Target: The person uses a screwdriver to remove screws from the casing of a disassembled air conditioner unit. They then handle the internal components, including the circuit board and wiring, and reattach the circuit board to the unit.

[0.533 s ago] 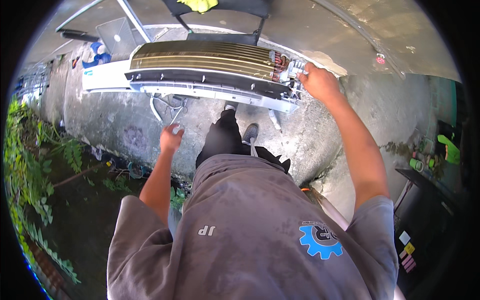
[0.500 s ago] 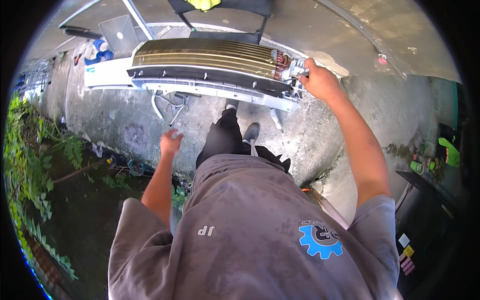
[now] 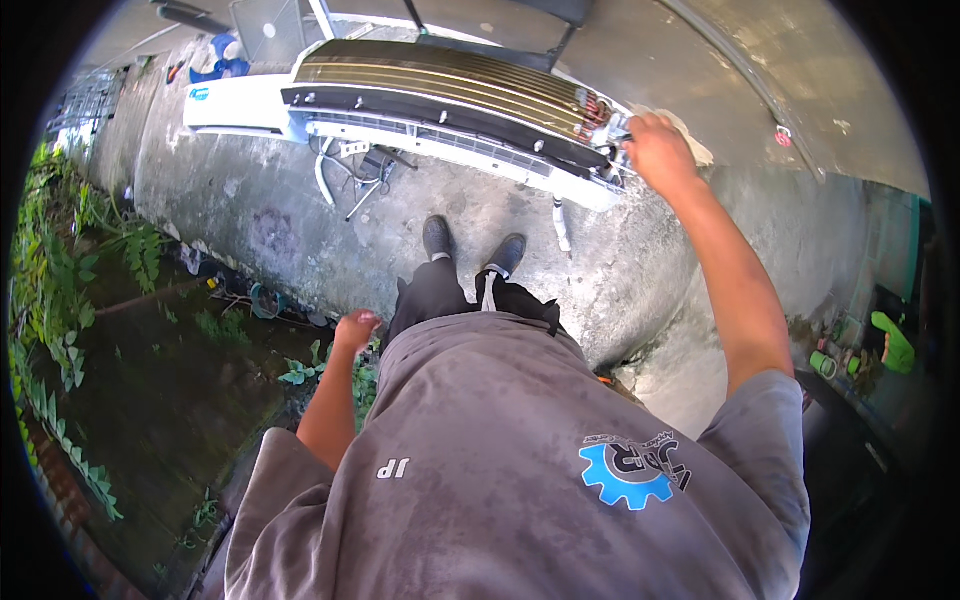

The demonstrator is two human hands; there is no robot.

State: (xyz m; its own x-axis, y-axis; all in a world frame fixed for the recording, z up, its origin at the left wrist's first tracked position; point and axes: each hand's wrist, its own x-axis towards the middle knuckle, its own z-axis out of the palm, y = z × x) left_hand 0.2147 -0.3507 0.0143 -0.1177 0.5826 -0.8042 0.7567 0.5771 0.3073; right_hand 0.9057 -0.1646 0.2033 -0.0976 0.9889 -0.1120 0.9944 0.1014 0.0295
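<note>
the right hand (image 3: 662, 153) is at one end of an indoor air-conditioner (image 3: 445, 102), the left hand (image 3: 356, 330) by black trousers (image 3: 434, 292), both grips unclear.

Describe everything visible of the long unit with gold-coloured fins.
The long unit lies crosswise, its right end lower in view. Metallic-looking, gold-coloured fins show above a black strip and white, plastic-looking frame. Reddish tube bends sit uncovered near the right end, which the right hand appears to touch. Its support is unclear.
</note>
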